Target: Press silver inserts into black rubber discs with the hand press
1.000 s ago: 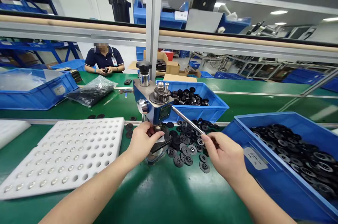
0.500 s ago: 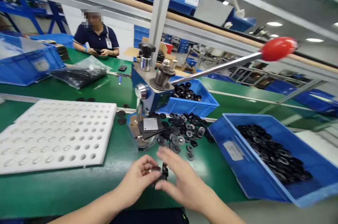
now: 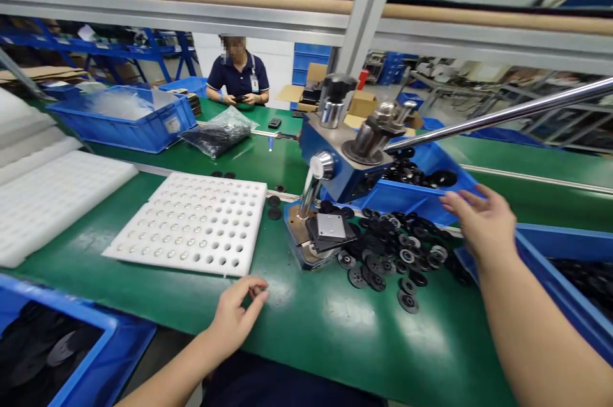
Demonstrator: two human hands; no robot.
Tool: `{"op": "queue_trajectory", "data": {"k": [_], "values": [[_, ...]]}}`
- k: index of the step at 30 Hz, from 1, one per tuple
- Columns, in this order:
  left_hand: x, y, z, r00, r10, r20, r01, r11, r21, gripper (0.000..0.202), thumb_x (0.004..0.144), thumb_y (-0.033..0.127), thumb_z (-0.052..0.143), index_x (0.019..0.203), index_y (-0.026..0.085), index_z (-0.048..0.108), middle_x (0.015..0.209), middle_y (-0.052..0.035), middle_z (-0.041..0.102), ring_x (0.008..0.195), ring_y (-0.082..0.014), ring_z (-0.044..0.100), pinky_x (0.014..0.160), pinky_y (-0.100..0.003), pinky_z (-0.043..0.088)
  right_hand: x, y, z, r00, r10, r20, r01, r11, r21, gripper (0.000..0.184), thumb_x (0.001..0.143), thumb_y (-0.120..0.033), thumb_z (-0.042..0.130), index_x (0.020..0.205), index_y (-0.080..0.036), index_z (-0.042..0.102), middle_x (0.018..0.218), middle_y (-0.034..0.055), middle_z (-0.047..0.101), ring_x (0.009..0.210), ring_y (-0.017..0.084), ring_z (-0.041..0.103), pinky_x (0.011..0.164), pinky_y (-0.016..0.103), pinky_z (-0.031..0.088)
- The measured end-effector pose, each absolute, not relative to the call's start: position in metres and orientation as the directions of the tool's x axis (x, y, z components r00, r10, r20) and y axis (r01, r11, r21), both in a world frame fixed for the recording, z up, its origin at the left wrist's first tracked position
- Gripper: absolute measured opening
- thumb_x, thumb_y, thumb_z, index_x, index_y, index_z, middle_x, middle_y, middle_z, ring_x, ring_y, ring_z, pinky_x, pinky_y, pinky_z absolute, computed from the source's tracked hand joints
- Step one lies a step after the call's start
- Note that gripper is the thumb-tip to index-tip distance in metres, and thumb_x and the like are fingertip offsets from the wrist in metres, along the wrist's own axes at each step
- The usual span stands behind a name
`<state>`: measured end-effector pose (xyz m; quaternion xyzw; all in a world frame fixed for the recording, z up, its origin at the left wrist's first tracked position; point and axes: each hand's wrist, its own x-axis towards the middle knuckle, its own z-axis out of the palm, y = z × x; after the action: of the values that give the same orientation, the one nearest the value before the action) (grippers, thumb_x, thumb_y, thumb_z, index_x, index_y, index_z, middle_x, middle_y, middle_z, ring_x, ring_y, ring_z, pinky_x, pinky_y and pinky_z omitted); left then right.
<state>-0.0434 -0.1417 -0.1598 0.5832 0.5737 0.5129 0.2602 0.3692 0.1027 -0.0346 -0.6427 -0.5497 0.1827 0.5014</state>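
Observation:
My left hand (image 3: 238, 310) hovers over the green bench near the front corner of a white foam tray (image 3: 244, 259). Its fingers curl loosely, with a gap to the thumb, and I see nothing in them. My right hand (image 3: 491, 225) reaches out to the right, open, fingers spread toward the blue bin (image 3: 412, 199) behind the press. A black disc (image 3: 441, 178) shows at that bin's right end, just beyond the fingertips. Many black discs (image 3: 378, 253) lie heaped between the right hand and the blue hand press (image 3: 335, 161).
The press's metal lever (image 3: 502, 112) extends to the upper right. Blue bins stand at right (image 3: 536, 234) and front left (image 3: 112, 330). More white foam (image 3: 62, 202) lies left. Across the bench (image 3: 230, 346), a person (image 3: 238, 78) sits near a plastic bag (image 3: 220, 132).
My hands have parted, and the dark part between them is gone from there. The right hand has moved out to the right and forward. The view has turned to the left.

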Motion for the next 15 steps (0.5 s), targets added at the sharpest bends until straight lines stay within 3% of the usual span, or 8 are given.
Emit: {"op": "queue_trajectory", "data": {"k": [2, 5, 6, 10, 12, 15], "values": [[-0.069, -0.139, -0.160, -0.235, 0.865, 0.443, 0.557, -0.254, 0.791, 0.012, 0.089, 0.024, 0.063, 0.098, 0.020, 0.069, 0.089, -0.0067, 0.073, 0.078, -0.0198, 0.068, 0.078, -0.032, 0.054, 0.358, 0.098, -0.051, 0.400, 0.853, 0.335, 0.510, 0.097, -0.854, 0.076, 0.066, -0.071, 0.068, 0.118, -0.017, 0.055, 0.120, 0.0225, 0.061, 0.090, 0.030, 0.068, 0.080, 0.050, 0.054], [-0.111, -0.129, -0.157, -0.319, 0.737, 0.595, 0.792, -0.138, 0.595, 0.015, 0.090, 0.028, 0.059, 0.099, 0.018, 0.065, 0.107, -0.0122, 0.070, 0.103, -0.0263, 0.066, 0.094, -0.041, 0.051, 0.333, 0.065, -0.096, 0.329, 0.891, 0.313, 0.634, 0.037, -0.772, 0.083, 0.061, -0.078, 0.064, 0.117, -0.017, 0.059, 0.104, 0.0198, 0.068, 0.090, 0.038, 0.067, 0.086, 0.063, 0.048], [-0.125, -0.125, -0.156, -0.356, 0.709, 0.609, 0.843, -0.038, 0.537, 0.017, 0.090, 0.030, 0.059, 0.099, 0.018, 0.065, 0.112, -0.0145, 0.068, 0.110, -0.0292, 0.063, 0.097, -0.045, 0.050, 0.325, 0.050, -0.112, 0.268, 0.898, 0.350, 0.715, 0.059, -0.697, 0.083, 0.064, -0.081, 0.058, 0.115, -0.017, 0.061, 0.103, 0.0199, 0.068, 0.091, 0.040, 0.066, 0.085, 0.064, 0.048], [-0.168, -0.114, -0.156, -0.494, 0.696, 0.521, 0.863, 0.322, 0.389, 0.024, 0.086, 0.036, 0.059, 0.100, 0.017, 0.064, 0.122, -0.0193, 0.061, 0.118, -0.0365, 0.056, 0.100, -0.054, 0.045, 0.306, -0.006, -0.172, 0.019, 0.821, 0.570, 0.868, 0.269, -0.418, 0.075, 0.082, -0.079, 0.041, 0.115, -0.016, 0.064, 0.134, 0.0220, 0.056, 0.118, 0.045, 0.056, 0.093, 0.061, 0.046], [-0.179, -0.110, -0.161, -0.479, 0.739, 0.475, 0.870, 0.325, 0.371, 0.025, 0.084, 0.038, 0.058, 0.097, 0.017, 0.063, 0.115, -0.0180, 0.064, 0.114, -0.0356, 0.058, 0.099, -0.052, 0.046, 0.303, -0.025, -0.194, -0.013, 0.793, 0.609, 0.888, 0.289, -0.358, 0.066, 0.088, -0.071, 0.043, 0.115, -0.015, 0.064, 0.136, 0.0221, 0.054, 0.121, 0.044, 0.054, 0.094, 0.060, 0.046], [-0.189, -0.105, -0.172, -0.396, 0.757, 0.520, 0.908, 0.237, 0.345, 0.030, 0.084, 0.045, 0.055, 0.088, 0.017, 0.065, 0.107, -0.0176, 0.067, 0.110, -0.0356, 0.060, 0.098, -0.052, 0.046, 0.305, -0.036, -0.215, -0.025, 0.797, 0.603, 0.890, 0.293, -0.351, 0.051, 0.096, -0.055, 0.039, 0.116, -0.014, 0.062, 0.136, 0.0212, 0.053, 0.122, 0.038, 0.054, 0.096, 0.055, 0.046]]}}
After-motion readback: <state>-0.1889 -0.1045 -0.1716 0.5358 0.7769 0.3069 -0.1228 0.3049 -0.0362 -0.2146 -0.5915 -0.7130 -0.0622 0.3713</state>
